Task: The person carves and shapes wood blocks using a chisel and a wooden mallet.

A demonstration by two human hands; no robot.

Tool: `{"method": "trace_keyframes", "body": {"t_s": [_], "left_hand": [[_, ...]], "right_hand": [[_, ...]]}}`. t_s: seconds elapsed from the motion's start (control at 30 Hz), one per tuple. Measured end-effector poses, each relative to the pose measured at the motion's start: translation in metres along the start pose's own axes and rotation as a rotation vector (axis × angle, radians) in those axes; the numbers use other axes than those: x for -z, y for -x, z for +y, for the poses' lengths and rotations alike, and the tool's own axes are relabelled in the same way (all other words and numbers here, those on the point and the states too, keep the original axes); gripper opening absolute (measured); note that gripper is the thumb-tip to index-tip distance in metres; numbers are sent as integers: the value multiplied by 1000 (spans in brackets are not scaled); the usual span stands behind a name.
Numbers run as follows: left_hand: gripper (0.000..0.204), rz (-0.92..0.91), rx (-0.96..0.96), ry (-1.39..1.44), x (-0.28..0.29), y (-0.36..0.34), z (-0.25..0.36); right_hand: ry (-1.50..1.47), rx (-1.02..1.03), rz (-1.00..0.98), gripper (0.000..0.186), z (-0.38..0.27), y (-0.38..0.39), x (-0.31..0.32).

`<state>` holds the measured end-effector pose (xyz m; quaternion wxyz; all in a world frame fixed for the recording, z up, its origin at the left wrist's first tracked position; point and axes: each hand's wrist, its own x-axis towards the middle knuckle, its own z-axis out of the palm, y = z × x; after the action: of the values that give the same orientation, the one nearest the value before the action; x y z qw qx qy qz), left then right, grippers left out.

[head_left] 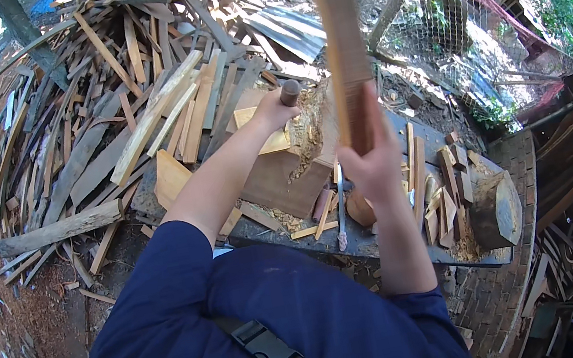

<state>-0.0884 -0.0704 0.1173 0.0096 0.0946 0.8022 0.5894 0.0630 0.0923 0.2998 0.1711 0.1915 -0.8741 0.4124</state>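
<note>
My left hand (274, 114) is closed round the dark, round-ended wooden handle of a chisel (289, 92); its blade is hidden below the hand. Under it lies a broad brown wooden workpiece (280, 184), with pale wood shavings (307, 133) in a hollow and across its surface. Raised in front of me on the right, my right hand (372, 141) grips a long rectangular wooden block (342, 31) by its lower end. The block stands nearly upright, blurred by motion, its top well above the chisel. The two hands are apart.
On the dark worktable (409, 134) lie several wood offcuts (419, 171), a slim metal tool (341, 207) and a short brown cylinder (322, 205). A thick log piece (497, 209) stands at the right end. A large scrap-wood pile (95, 136) fills the left; wire fencing (454, 19) stands beyond.
</note>
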Motion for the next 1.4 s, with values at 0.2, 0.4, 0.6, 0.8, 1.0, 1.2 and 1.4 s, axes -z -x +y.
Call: {"method": "trace_keyframes", "body": {"t_s": [0.2,0.4,0.6,0.8,1.0,1.2,1.4], "left_hand": [[25,-12,-12,40,-10,-2,11],[26,3,-30,-31,2,2,12],[28,-56,36,62,-14,1,24],[27,-13,-29,16,-8,-5,-5],[27,-17,-16,92,-10,-6,1],[29,-4,-21,18,-7,-7,-5],[31,-9,-3,0,-12,-8,1]], "right_hand": [[212,464,196,84,29,12,-8],[-120,118,130,81,-20,-4,13],[-153,-338,-243,82,53,21,-17],[-497,-169,60,82,-5,12,-1],[-995,-668,-85,57,30,32,-4],[-1202,-655,-41,54,17,41,-24],[-1681,-511,-310,67,29,51,-26]]}}
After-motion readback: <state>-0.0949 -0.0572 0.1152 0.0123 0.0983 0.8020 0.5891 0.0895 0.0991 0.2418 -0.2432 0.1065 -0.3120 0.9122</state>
